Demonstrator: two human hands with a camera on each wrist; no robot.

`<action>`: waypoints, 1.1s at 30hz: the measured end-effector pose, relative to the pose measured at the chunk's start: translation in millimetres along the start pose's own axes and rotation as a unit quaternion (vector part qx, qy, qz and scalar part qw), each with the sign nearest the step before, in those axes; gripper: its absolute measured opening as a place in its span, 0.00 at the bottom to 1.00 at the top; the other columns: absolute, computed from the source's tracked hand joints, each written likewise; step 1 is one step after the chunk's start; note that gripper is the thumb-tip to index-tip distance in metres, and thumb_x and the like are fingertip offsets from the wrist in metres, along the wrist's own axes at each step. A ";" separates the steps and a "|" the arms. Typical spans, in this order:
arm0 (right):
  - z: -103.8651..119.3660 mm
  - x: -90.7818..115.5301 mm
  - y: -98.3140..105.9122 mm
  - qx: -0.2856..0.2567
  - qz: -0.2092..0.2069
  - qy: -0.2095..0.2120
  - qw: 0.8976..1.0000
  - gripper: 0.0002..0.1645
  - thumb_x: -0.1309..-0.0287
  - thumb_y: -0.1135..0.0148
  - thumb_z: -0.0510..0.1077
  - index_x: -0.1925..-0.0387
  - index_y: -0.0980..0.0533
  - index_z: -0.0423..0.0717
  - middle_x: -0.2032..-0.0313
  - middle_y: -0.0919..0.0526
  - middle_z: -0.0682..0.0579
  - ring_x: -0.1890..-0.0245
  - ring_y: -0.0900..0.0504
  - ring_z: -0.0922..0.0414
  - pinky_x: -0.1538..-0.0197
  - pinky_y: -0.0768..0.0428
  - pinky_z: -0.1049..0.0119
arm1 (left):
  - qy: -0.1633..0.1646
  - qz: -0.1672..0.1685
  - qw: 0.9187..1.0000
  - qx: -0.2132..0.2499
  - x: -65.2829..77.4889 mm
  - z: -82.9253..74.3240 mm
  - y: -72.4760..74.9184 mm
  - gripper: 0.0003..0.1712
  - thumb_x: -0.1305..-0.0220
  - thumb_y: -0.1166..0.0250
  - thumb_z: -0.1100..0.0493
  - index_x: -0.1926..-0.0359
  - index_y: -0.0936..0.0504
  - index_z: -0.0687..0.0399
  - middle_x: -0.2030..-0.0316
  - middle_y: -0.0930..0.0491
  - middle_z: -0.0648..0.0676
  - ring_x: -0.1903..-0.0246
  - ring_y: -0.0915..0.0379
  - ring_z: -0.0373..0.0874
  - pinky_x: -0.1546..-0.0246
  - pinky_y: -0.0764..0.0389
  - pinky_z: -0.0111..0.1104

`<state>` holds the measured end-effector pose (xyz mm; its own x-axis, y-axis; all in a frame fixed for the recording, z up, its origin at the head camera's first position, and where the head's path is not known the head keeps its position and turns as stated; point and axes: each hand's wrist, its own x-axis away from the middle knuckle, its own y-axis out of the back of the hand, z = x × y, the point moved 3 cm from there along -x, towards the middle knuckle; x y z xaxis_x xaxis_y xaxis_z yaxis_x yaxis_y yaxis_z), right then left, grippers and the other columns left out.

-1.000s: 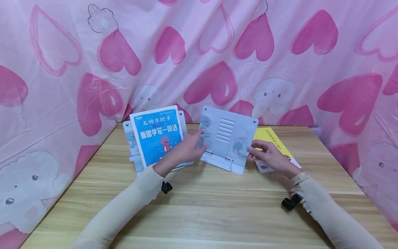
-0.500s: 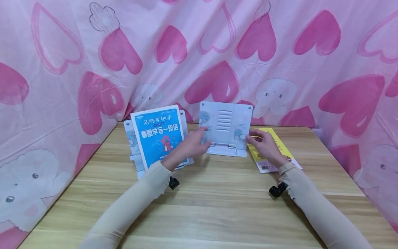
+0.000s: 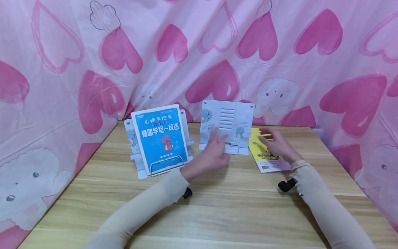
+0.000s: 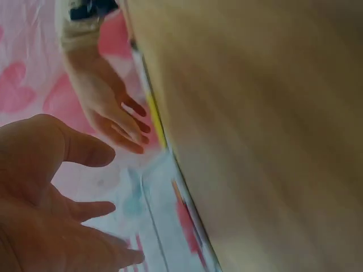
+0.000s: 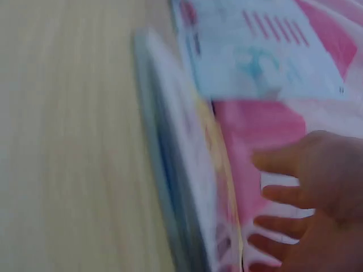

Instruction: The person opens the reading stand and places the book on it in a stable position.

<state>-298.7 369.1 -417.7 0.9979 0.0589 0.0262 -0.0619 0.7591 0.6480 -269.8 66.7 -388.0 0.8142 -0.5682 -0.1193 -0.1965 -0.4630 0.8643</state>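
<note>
A pale blue book stand [image 3: 234,121] with slots and a wire page holder stands upright at the back middle of the table. In front of its lower part, my left hand [image 3: 211,154] hovers with fingers spread, holding nothing. Over the yellow book [image 3: 264,155], my right hand [image 3: 278,143] hangs with its fingers apart and empty; the right wrist view shows a gap between those fingers [image 5: 283,195] and the book's edge. To the left, a blue workbook [image 3: 160,138] leans on a second book stand [image 3: 133,138], a wire holder across its lower front.
The wooden table [image 3: 217,214] runs up to a pink curtain [image 3: 199,52] with hearts behind and at both sides. A black wrist camera [image 3: 287,185] sits under the right sleeve.
My right hand has let go of the middle stand and moved right over the yellow book. The stand was set farther back. My left hand has shifted right, away from the workbook.
</note>
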 end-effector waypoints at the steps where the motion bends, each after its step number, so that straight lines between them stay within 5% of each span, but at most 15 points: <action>1: -5.9 0.6 4.2 0.042 0.004 -0.010 0.999 0.45 0.20 0.40 0.59 0.16 0.43 0.41 0.19 0.40 0.30 0.21 0.37 0.29 0.22 0.36 0.28 | -0.015 0.010 1.000 -0.002 -1.7 -6.7 -6.6 0.44 0.25 0.34 0.57 0.15 0.43 0.56 0.12 0.64 0.67 0.12 0.74 0.62 0.15 0.52 0.55; 3: -16.0 2.3 9.9 0.119 0.014 -0.025 0.992 0.53 0.24 0.36 0.64 0.17 0.44 0.36 0.19 0.43 0.26 0.20 0.43 0.26 0.22 0.40 0.25 | -0.040 0.028 0.999 -0.005 -6.5 -18.6 -19.1 0.41 0.25 0.36 0.59 0.17 0.40 0.58 0.13 0.56 0.67 0.12 0.67 0.60 0.14 0.53 0.50; 6: -28.0 4.5 15.1 0.183 0.029 -0.042 0.982 0.65 0.34 0.31 0.73 0.18 0.43 0.30 0.21 0.44 0.22 0.21 0.43 0.24 0.22 0.40 0.24 | -0.059 0.060 0.996 0.002 -16.1 -33.1 -34.1 0.36 0.24 0.38 0.59 0.19 0.36 0.58 0.17 0.39 0.62 0.15 0.46 0.53 0.16 0.38 0.43; 9: -29.4 9.3 17.8 0.198 0.027 -0.068 0.977 0.71 0.39 0.31 0.78 0.19 0.44 0.29 0.22 0.41 0.21 0.26 0.35 0.27 0.24 0.35 0.26 | -0.054 0.083 0.995 0.026 -27.0 -43.5 -44.3 0.34 0.24 0.37 0.58 0.21 0.32 0.57 0.24 0.27 0.57 0.32 0.27 0.43 0.35 0.19 0.31; 12: -24.1 15.7 20.6 0.208 0.025 -0.101 0.972 0.73 0.41 0.30 0.78 0.19 0.44 0.28 0.24 0.39 0.21 0.33 0.31 0.30 0.27 0.30 0.27 | -0.051 0.087 0.994 0.033 -34.4 -53.1 -50.4 0.31 0.25 0.36 0.59 0.25 0.28 0.59 0.29 0.21 0.56 0.43 0.25 0.41 0.49 0.18 0.28; 19: -6.0 28.6 24.8 0.231 0.045 -0.156 0.959 0.63 0.40 0.27 0.73 0.26 0.35 0.28 0.40 0.26 0.26 0.47 0.25 0.35 0.46 0.19 0.42 | -0.021 0.115 0.992 0.040 -30.9 -59.5 -53.8 0.33 0.25 0.33 0.55 0.24 0.29 0.59 0.33 0.19 0.56 0.52 0.23 0.41 0.62 0.20 0.28; 23: -1.9 31.2 24.7 0.249 0.051 -0.165 0.953 0.61 0.40 0.28 0.74 0.29 0.33 0.28 0.46 0.26 0.29 0.48 0.25 0.34 0.52 0.20 0.47 | -0.016 0.149 0.987 0.065 -28.9 -54.8 -57.1 0.37 0.24 0.32 0.51 0.22 0.31 0.58 0.37 0.18 0.54 0.55 0.23 0.42 0.55 0.19 0.30; 28: -2.2 35.9 23.7 0.249 0.045 -0.181 0.950 0.61 0.44 0.26 0.76 0.33 0.31 0.29 0.51 0.26 0.33 0.49 0.27 0.36 0.53 0.21 0.49 | -0.025 0.164 0.981 0.100 -29.9 -55.2 -64.4 0.38 0.24 0.34 0.46 0.20 0.32 0.53 0.29 0.21 0.52 0.34 0.23 0.40 0.30 0.22 0.33; 33: -2.5 40.6 24.4 0.242 0.038 -0.199 0.949 0.62 0.48 0.25 0.77 0.34 0.31 0.32 0.55 0.24 0.35 0.58 0.18 0.41 0.56 0.18 0.54 | 0.022 0.152 0.968 0.199 -26.4 -60.5 -67.3 0.41 0.28 0.30 0.48 0.19 0.33 0.43 0.23 0.27 0.52 0.28 0.28 0.44 0.25 0.26 0.39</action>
<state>-259.8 391.6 -402.7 0.9244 -0.2215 0.3106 -0.2148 0.3706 0.9036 -245.0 154.0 -413.5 0.7057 -0.6946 0.1397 -0.6187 -0.5081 0.5992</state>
